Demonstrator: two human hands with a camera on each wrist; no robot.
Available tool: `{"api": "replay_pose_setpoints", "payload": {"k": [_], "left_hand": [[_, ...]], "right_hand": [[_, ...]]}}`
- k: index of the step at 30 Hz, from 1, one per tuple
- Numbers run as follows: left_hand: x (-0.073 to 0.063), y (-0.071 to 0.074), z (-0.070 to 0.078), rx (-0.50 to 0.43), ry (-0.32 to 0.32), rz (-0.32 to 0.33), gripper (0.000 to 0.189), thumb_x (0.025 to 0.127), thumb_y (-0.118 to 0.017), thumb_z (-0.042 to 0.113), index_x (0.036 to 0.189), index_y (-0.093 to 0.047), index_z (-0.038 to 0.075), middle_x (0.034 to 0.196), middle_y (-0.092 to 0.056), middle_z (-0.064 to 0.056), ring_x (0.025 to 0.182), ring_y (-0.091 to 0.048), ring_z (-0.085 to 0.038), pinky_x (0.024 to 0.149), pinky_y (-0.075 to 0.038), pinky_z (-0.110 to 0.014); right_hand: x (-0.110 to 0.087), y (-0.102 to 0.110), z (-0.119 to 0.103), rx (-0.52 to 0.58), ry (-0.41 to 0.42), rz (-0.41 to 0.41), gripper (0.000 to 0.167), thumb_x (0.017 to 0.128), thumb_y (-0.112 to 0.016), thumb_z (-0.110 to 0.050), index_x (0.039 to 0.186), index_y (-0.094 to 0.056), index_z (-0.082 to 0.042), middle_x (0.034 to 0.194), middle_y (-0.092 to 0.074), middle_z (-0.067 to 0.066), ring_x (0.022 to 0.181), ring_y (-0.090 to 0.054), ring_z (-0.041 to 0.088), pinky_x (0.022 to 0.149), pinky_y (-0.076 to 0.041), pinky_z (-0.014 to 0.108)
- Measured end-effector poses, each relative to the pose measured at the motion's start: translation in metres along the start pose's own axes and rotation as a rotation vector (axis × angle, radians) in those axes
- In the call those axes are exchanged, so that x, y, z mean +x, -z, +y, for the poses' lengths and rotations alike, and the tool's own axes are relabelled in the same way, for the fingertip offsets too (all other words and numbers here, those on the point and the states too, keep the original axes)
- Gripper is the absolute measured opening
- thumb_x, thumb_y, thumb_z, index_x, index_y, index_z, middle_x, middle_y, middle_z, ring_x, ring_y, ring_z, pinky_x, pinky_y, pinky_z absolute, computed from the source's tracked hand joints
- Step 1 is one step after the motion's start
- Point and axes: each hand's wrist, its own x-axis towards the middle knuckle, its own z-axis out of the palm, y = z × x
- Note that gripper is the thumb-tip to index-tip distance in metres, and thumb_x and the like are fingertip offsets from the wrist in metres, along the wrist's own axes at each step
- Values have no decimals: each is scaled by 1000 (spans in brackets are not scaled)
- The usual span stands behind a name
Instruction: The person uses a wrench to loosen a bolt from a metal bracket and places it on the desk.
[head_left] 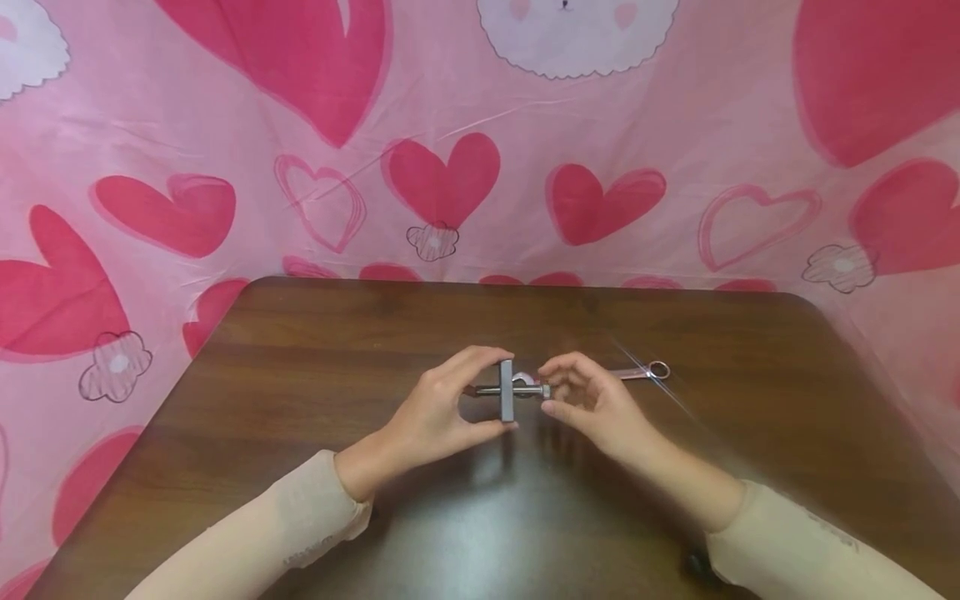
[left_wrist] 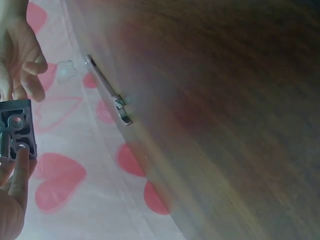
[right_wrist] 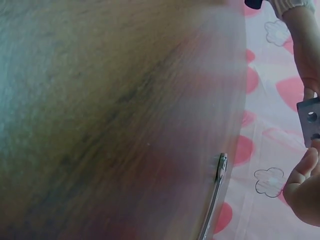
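A grey metal block [head_left: 507, 404] is held up above the table, its top and bottom edges between the fingers and thumb of my left hand [head_left: 431, 408]. A bolt [head_left: 528, 390] passes through it sideways, head to the right. My right hand [head_left: 600, 404] has its fingers curled round the bolt's head, thumb close under it; exact contact is hard to see. Recesses and a hole show on one face of the block [left_wrist: 17, 122] in the left wrist view. The right wrist view shows holes in the block's flat face [right_wrist: 308, 127], cut off by the frame edge.
A combination wrench [head_left: 633, 374] lies on the brown wooden table [head_left: 337, 333] behind the hands, its open end partly hidden by the block and bolt. A pink cloth [head_left: 510, 100] with red hearts hangs behind the table. A dark object [head_left: 701, 567] sits by the right sleeve.
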Motion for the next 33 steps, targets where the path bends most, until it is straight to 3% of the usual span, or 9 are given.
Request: {"api": "replay_pose_setpoints", "payload": {"k": [4,7,15,20,25,33], "left_hand": [[1,1,0,-12,4,-10,71,73,-89,20,134,-54,9,124,-64,-4,102,-66,-17,79,-58,-21],[0,0,0,-9,10,-13,71,73,-89,20,134,-55,9,124,-64,-4,102,-67,-18,79,-58,-21],[1,-1,2,2,-7,-9,71,73,-89,21,133,-55,9,123,-64,-2,102,-66,-15,80,-58,-20],[1,0,2,4,-9,-8,71,73,-89,22,133,-55,9,123,-64,-2,103,-66,-15,81,-58,-21],[-1,1,2,1,15,-7,70,73,-89,21,134,-55,11,124,-64,-3,104,-65,-14,79,-58,-20],[-1,0,2,-3,2,-14,70,73,-89,21,133,-55,10,123,-64,-2,104,-65,-14,79,-59,-23]], "right_hand": [[0,1,-2,-5,-10,-15,33,86,-69,6,116,-55,12,93,-67,-14,81,-63,6,75,-56,20],[0,3,-4,-5,-42,-41,30,89,-68,3,116,-56,9,89,-69,-6,80,-65,7,74,-57,25],[4,4,-9,-35,-122,-50,20,102,-53,-12,111,-62,4,76,-67,18,64,-58,13,58,-52,28],[5,4,-10,-55,-116,-34,17,96,-62,-7,111,-62,3,83,-67,11,70,-60,12,62,-52,25],[2,4,-7,-107,-70,-15,30,86,-74,-1,113,-62,4,95,-63,-2,74,-57,10,63,-51,22],[1,8,-5,-9,-136,-73,25,96,-62,-7,116,-58,7,86,-72,10,80,-68,23,73,-58,32]]}}
